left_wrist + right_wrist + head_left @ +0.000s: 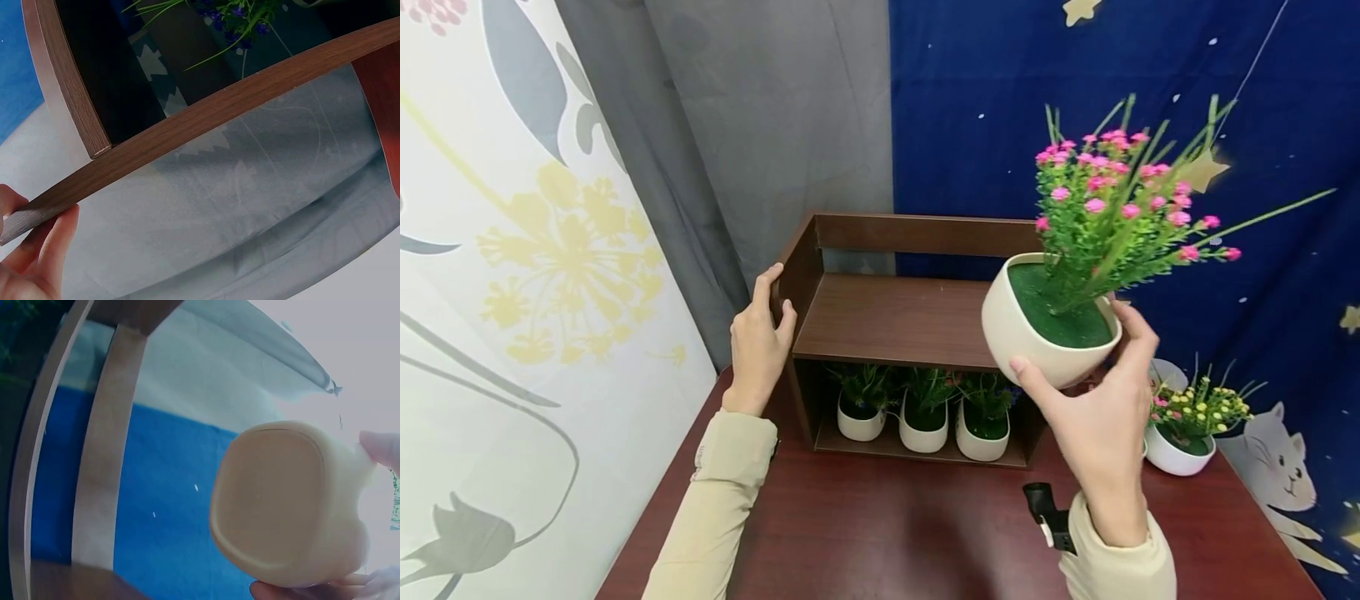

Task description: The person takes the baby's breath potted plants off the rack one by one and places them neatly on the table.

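The pink-flowered potted plant [1093,242] was held in the air by the right hand [1101,429], near the right end of the brown shelf unit [902,317]. The pot was gripped by its outer wall, the thumb on the near side and the fingers curled about the far side; the spread between them was as wide as the pot. By this hold, it was judged, the stems were spared pressure and the base was left free: in the right wrist view the underside was seen uncovered, with no support beneath it.

The top of the unit's left side panel was pinched between the thumb and fingers of the left hand [756,350], the gap being only the board's thickness; the unit was presumably steadied thereby. Three small potted plants [922,435] were lined up in the lower compartment, apparently so that each faced the open front. A yellow-flowered plant [1197,425] stood on the table [865,533] to the right, outside the unit.

The held pot was cream-coloured, round-walled and tilted, its rim dipping toward the right hand; its base was squarish with rounded corners. Dark green filling was surmounted by dense foliage, bright pink blooms and long grass-like blades, one extended far rightward.
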### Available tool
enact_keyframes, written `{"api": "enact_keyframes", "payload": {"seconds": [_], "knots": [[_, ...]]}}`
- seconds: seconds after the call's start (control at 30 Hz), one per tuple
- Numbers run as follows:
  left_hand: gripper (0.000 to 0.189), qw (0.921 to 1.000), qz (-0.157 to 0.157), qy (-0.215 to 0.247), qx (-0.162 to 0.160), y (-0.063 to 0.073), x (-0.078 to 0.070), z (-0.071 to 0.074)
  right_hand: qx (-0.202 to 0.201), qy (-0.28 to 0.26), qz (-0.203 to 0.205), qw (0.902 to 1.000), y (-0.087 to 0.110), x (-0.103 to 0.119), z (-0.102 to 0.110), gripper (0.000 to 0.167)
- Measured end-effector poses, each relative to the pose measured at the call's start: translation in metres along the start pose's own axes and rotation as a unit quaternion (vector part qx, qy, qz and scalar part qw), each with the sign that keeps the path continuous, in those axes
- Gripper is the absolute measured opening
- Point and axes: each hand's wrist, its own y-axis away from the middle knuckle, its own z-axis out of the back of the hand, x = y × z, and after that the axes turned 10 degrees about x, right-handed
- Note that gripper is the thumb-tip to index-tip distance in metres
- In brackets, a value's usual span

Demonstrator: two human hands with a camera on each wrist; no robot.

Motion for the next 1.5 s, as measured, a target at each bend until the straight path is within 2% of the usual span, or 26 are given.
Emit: {"api": "enact_keyframes", "payload": {"seconds": [0.17, 0.33, 0.63, 0.83, 1.0, 1.5], "knots": [[0.048, 1.0, -0.001, 0.003, -0.001, 0.0, 0.0, 0.001, -0.018, -0.001, -0.018, 0.9997, 0.002, -0.005, 0.022, 0.092], [0.049, 1.0, -0.003, 0.002, -0.002, 0.0, 0.002, 0.001, -0.039, 0.029, -0.019, 0.9986, 0.005, -0.016, 0.042, 0.095], [0.048, 1.0, -0.002, -0.004, -0.008, -0.001, 0.006, 0.002, -0.058, 0.063, -0.04, 0.9955, 0.012, -0.043, 0.058, 0.098], [0.048, 1.0, 0.004, -0.005, -0.005, 0.0, 0.008, 0.004, -0.068, 0.093, -0.05, 0.9921, 0.02, -0.066, 0.06, 0.098], [0.048, 1.0, 0.004, -0.007, -0.004, 0.0, 0.009, 0.006, -0.069, 0.115, -0.077, 0.988, 0.027, -0.09, 0.057, 0.097], [0.048, 1.0, 0.004, -0.009, -0.003, 0.001, 0.01, 0.007, -0.057, 0.113, -0.145, 0.9813, 0.053, -0.18, 0.036, 0.095]]}}
